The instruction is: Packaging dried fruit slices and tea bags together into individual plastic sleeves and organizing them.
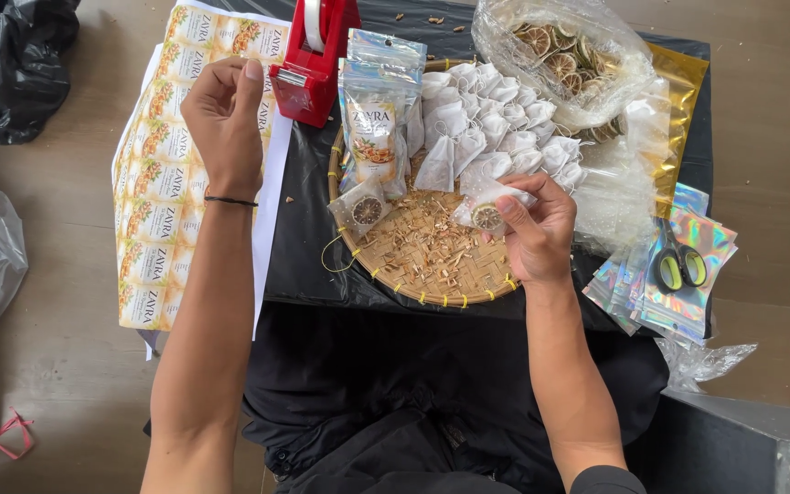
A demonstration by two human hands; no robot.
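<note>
Pinching a small white mesh sachet with a dried citrus slice in my right hand, over the round woven bamboo tray, I judge it light, soft and crushable; best held by its edge. My left hand hovers, fingertips pinched, apparently empty, above the sheets of orange-and-cream labels. Farther off: shiny holographic pouches and a red tape dispenser.

Both bare forearms extend forward from the lap, well apart. The left hand, a thin black band at its wrist, is raised with fingers curled loosely inward and thumb upright. The right hand is turned palm-in, thumb and fingertips pinched together at its left.
</note>
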